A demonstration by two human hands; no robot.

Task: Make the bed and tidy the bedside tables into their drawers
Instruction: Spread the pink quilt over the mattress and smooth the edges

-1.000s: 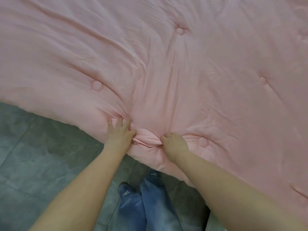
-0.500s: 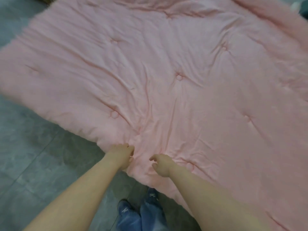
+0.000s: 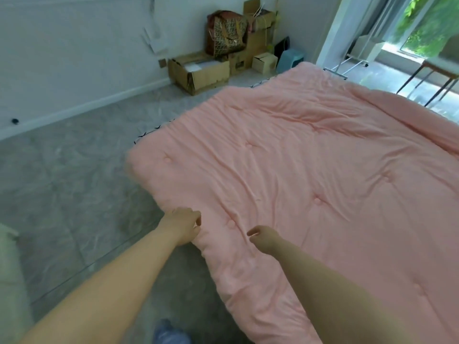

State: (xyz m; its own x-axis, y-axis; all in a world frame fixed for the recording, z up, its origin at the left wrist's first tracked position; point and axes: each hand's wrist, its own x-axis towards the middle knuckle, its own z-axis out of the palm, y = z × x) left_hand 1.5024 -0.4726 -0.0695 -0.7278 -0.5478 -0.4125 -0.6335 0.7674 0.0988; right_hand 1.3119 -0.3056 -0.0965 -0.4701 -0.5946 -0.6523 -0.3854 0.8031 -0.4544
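Note:
A pink tufted quilt (image 3: 310, 175) lies spread over the bed and hangs over its near left edge, with shallow creases across the middle. My left hand (image 3: 182, 225) hovers at that near edge, fingers loosely curled with nothing between them. My right hand (image 3: 260, 238) is just above the quilt a little further in, also loosely curled and holding nothing. A strip of black-and-white patterned sheet (image 3: 149, 132) peeks out along the quilt's far left side. No bedside table is in view.
Grey tiled floor (image 3: 74, 182) runs along the bed's left. Cardboard boxes (image 3: 198, 72), a patterned bag (image 3: 227, 37) and a blue stool (image 3: 290, 59) stand by the far wall. A table (image 3: 439, 73) stands by the window, and a white object (image 3: 10, 269) sits at the left edge.
Both hands let go of the bunched quilt edge and lifted off it. My view rose from the quilt to take in the bed and the far wall.

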